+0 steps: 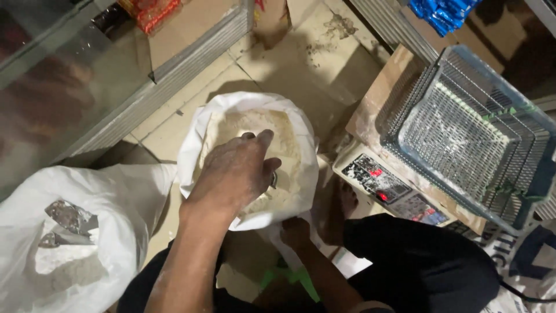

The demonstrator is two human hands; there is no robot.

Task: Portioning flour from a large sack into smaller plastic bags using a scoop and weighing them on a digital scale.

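A white sack (191, 150) of pale flour (231, 124) stands open on the tiled floor in front of me. My left hand (234, 174), dusted with flour, reaches down into it, and its fingers are closed around a small metal scoop (273, 179), most of which is hidden. My right hand (295, 230) is lower, just under the sack's near rim, pinching a fold of white bag material (277, 239). My dark-trousered knee (417, 261) is to the right.
A digital scale (385, 188) with a blue wire basket (469, 133) on top sits at the right. A second white sack (116, 203) with powder and a metal scoop (66, 223) lies at the left. A glass display case (87, 75) stands at the upper left.
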